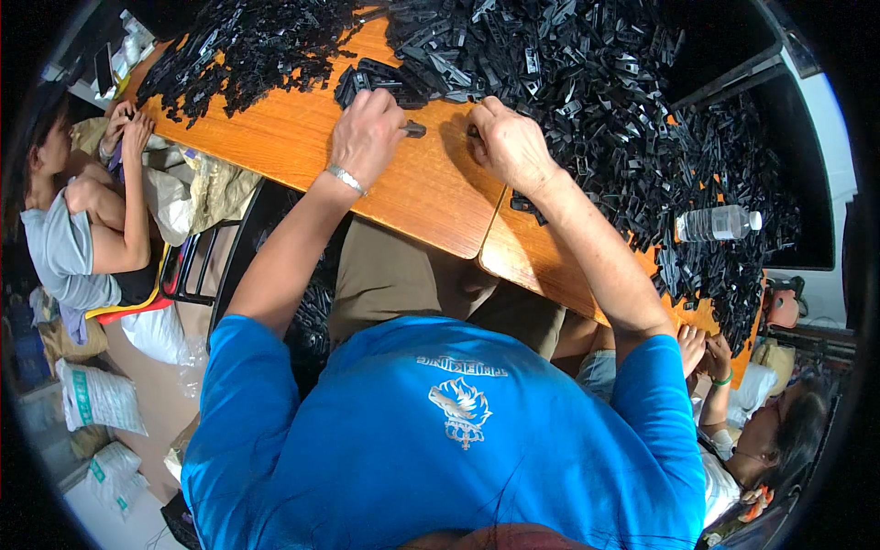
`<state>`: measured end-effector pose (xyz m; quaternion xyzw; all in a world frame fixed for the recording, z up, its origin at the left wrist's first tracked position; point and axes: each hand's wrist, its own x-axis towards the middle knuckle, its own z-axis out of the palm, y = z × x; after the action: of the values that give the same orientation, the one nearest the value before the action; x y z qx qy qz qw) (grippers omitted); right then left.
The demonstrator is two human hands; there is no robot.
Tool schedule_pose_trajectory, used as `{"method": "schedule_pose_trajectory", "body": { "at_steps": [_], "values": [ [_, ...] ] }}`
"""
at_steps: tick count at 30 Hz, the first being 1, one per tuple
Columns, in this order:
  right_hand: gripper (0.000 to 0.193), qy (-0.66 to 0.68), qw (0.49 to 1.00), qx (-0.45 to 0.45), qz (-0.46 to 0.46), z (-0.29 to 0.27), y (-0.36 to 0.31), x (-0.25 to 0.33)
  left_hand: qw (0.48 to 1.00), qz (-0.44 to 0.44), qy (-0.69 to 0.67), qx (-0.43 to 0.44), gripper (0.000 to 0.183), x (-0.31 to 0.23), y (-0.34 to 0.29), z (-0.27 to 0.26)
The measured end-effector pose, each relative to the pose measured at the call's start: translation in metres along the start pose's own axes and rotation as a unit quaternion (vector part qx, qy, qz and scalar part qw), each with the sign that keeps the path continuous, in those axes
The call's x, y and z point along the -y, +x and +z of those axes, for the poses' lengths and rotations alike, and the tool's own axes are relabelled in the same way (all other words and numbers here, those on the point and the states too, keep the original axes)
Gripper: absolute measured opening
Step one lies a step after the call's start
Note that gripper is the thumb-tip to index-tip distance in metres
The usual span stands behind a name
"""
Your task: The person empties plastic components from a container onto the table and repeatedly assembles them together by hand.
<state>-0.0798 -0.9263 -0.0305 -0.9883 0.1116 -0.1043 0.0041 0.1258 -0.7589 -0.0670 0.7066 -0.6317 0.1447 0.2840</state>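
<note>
Over the wooden table point(431, 206) my left hand point(367, 137) is closed on a small black plastic part point(415, 130), whose end sticks out past the fingers toward the right. My right hand point(510, 142) faces it a short way off, its fingers curled and pinched. A dark bit of a black plastic piece shows at those fingertips; most of it is hidden by the hand. Just beyond both hands lies a large heap of black plastic parts point(541, 55), with a few long pieces close to my left knuckles.
Another heap of small black parts point(247, 60) covers the table's far left. A clear plastic bottle point(718, 224) lies on the parts at right. One person point(87, 220) sits at left, another point(761, 431) at lower right, both with hands near the table edge. White sacks point(99, 399) stand on the floor.
</note>
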Motion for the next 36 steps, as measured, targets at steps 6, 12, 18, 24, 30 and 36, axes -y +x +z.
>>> {"method": "schedule_pose_trajectory", "body": {
  "at_steps": [6, 12, 18, 24, 30, 36],
  "values": [
    [0.023, 0.303, 0.939, -0.126, 0.097, 0.032, -0.030, 0.055, 0.998, -0.016, -0.059, 0.000, 0.026, -0.014, -0.040, -0.010],
    [0.019, 0.233, 0.958, -0.081, 0.145, 0.025, -0.028, 0.058, 0.991, 0.003, -0.128, -0.026, 0.026, -0.014, -0.059, -0.014],
    [0.022, 0.291, 0.944, -0.082, 0.131, 0.023, -0.003, 0.063, 0.990, -0.084, -0.108, -0.024, 0.029, -0.008, -0.057, -0.010],
    [0.023, 0.327, 0.934, -0.093, 0.112, 0.042, 0.005, 0.063, 0.984, -0.111, -0.136, -0.003, 0.026, -0.008, -0.056, -0.012],
    [0.025, 0.245, 0.966, -0.054, 0.058, 0.034, 0.009, 0.044, 0.975, -0.140, -0.173, 0.001, 0.020, -0.003, -0.056, -0.005],
    [0.027, 0.246, 0.961, -0.113, -0.050, 0.048, 0.024, 0.055, 0.976, -0.126, -0.177, -0.008, 0.023, -0.006, -0.051, 0.000]
  ]
}}
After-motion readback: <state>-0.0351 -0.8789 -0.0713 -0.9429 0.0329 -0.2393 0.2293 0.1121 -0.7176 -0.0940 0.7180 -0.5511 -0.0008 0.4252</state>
